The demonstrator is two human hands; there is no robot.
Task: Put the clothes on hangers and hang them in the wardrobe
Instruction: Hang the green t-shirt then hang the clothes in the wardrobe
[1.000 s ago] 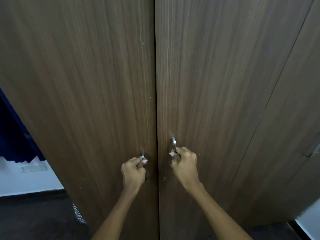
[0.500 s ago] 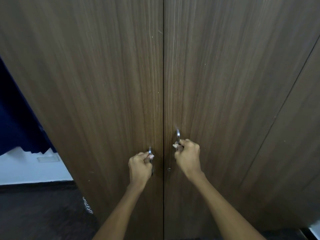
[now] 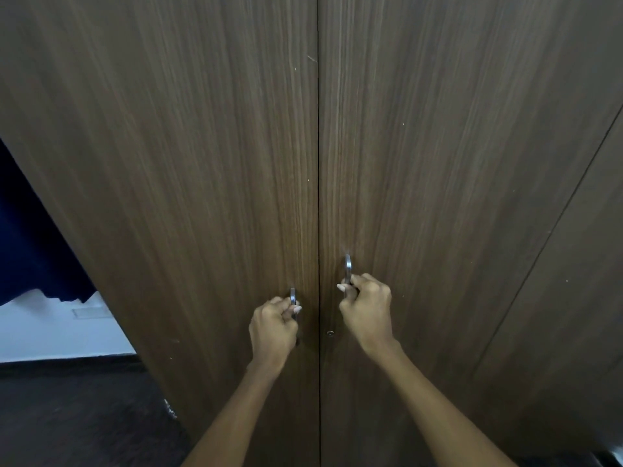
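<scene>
A dark wood wardrobe fills the head view, its left door [image 3: 202, 197] and right door [image 3: 438, 197] meeting at a closed centre seam. My left hand [image 3: 273, 328] grips the metal handle of the left door [image 3: 293, 295]. My right hand [image 3: 365, 308] grips the metal handle of the right door [image 3: 347, 267], which sits a little higher in view. Both doors look closed. No clothes or hangers are in sight.
A small keyhole [image 3: 330, 333] sits just right of the seam. A further wardrobe panel [image 3: 580, 298] stands at the right. At the left are a dark blue curtain [image 3: 30, 251], a white wall [image 3: 60, 332] and dark floor [image 3: 77, 419].
The view has shifted so the seam now sits at the centre. Both hands keep hold of the handles; the doors stay closed.
</scene>
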